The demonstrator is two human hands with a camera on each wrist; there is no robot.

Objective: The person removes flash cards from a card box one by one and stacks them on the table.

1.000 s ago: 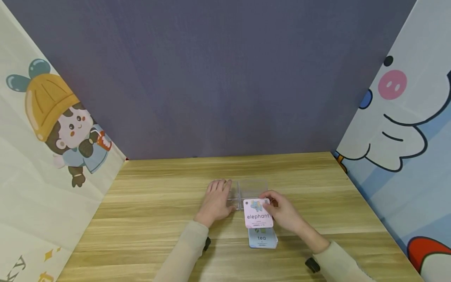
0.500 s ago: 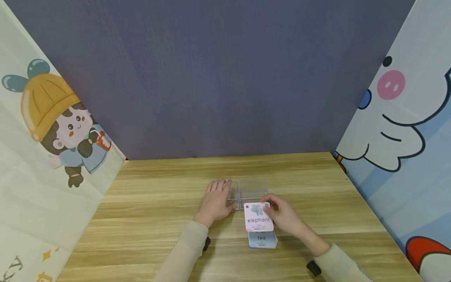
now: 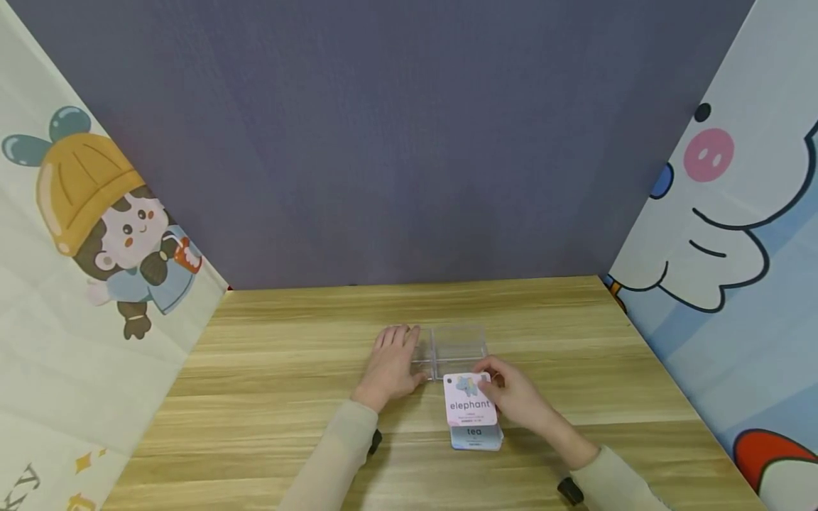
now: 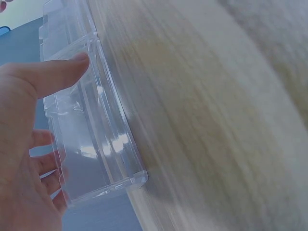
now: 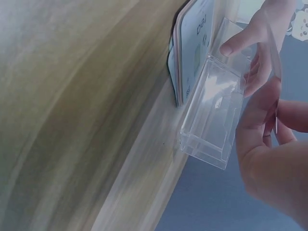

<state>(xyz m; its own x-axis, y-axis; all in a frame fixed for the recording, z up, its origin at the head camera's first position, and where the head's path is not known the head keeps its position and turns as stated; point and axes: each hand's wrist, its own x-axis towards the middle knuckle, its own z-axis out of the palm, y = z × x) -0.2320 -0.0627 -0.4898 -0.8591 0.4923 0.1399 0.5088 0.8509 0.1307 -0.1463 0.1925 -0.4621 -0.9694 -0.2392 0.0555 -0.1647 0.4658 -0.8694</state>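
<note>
A clear plastic box (image 3: 460, 344), divided into compartments, stands on the table. My left hand (image 3: 388, 365) holds its left part, with the thumb (image 4: 62, 74) on the near side and the other fingers showing through at the far side. My right hand (image 3: 519, 397) pinches a pink "elephant" flash card (image 3: 469, 411) by its upper right edge, just in front of the box. In the right wrist view this card (image 5: 274, 53) appears nearly edge-on. Below it in the head view lies a stack of flash cards (image 3: 476, 441), with a blue "tea" card on top, partly hidden.
The wood-grain table (image 3: 287, 355) runs back to a dark blue-grey panel (image 3: 409, 142). Cartoon-printed side walls (image 3: 51, 298) stand at left and right. Black wrist-worn devices (image 3: 569, 491) show beside the sleeves.
My right hand has moved slightly toward me with the elephant card, which now covers more of the tea card and less of the box. The left hand stays put.
</note>
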